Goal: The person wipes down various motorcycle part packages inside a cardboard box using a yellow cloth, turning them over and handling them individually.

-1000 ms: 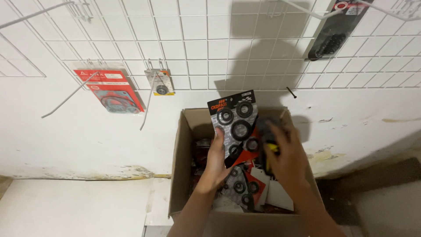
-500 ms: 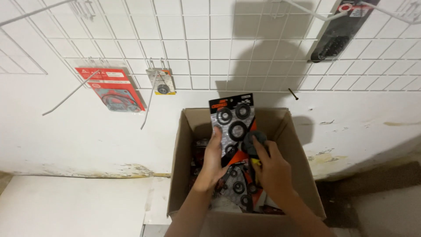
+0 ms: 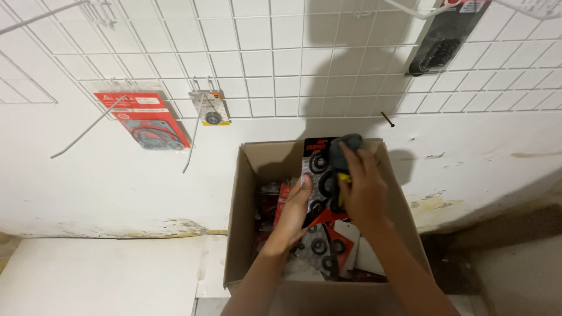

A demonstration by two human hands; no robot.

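While both hands work over the open cardboard box (image 3: 246,234), the left hand (image 3: 294,212) props one black-and-red blister card of rubber rings (image 3: 319,169) upright from its left edge, its fingers laid flat against the card rather than curled round it, so its grip is loose and mostly open. The right hand (image 3: 362,190) is closed on one dark grey cloth (image 3: 345,146) with a bit of yellow at the fingers, pressing it against the card's face near the top right corner. That card stands above the box's middle, its top edge rising just past the far rim. Below it, inside the box, lie several more cards of the same kind (image 3: 325,248), piled and overlapping so that an exact count cannot be told; the forearms cover part of the heap. Behind the box a white wire grid (image 3: 263,58) hangs on the white wall, carrying three packs: one red card with a gasket picture (image 3: 146,120) at the left, one small carded part (image 3: 212,108) beside it, and one long black pack (image 3: 442,38) at the upper right. Two bare white hooks (image 3: 88,126) jut from the grid at the left, and one dark nail (image 3: 387,119) sticks out of the wall just above the box. A pale slab (image 3: 99,275) lies at the box's left.
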